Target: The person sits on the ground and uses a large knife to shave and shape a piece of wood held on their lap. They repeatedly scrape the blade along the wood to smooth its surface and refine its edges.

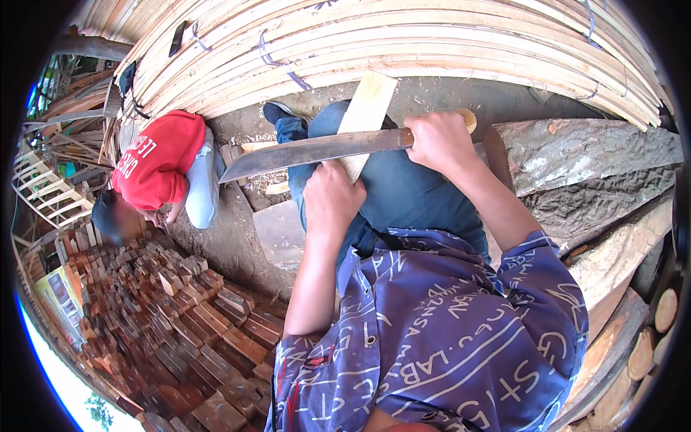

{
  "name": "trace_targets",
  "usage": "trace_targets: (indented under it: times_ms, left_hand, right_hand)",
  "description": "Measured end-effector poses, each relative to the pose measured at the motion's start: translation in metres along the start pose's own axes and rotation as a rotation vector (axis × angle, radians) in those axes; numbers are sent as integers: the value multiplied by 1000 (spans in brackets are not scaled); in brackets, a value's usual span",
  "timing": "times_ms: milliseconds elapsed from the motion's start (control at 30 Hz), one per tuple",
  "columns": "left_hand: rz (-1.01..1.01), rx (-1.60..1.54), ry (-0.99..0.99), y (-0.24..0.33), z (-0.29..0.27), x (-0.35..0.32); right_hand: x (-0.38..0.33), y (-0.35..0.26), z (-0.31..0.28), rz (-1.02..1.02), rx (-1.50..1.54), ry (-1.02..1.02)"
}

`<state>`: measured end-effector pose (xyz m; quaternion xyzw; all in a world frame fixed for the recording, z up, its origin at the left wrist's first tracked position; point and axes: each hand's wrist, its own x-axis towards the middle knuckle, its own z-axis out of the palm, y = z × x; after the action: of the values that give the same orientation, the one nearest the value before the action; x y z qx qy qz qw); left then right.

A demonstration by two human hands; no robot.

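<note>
My right hand (437, 142) is closed round the handle of a machete (309, 150), whose long grey blade points left. The blade crosses a pale flat piece of wood (369, 104) that stands at a slant before my knees. My left hand (332, 198) grips the lower end of that wood, just under the blade; whether the blade touches the wood or only passes over it, I cannot tell. The round pale butt of the handle (468, 119) sticks out past my right hand. Part of the wood lies hidden behind the blade and my left fingers.
Bundles of long pale wood strips (461, 54) run along the far side. At left, a person in a red top (160, 160) crouches by a heap of small reddish wood blocks (194, 324). Large bark-edged logs (590, 155) lie at right. A flat board (279, 232) rests on the floor.
</note>
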<state>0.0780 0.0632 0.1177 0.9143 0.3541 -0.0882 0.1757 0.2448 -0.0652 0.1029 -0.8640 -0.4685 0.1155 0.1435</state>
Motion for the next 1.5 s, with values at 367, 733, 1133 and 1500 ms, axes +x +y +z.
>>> trace_targets:
  times_ms: [367, 733, 1133, 1500]
  left_hand:
    - [12, -132, 62, 1, 4, -1]
    - [37, -336, 101, -28, 21, -7]
    - [-15, -177, -14, -9, 11, -1]
    - [-71, -133, 35, 3, 14, -7]
  right_hand:
    - [13, 21, 40, -53, -17, 212]
    - [5, 170, -11, 747, -35, 299]
    - [-4, 43, 42, -20, 409, 380]
    - [30, 51, 44, -130, 43, 206]
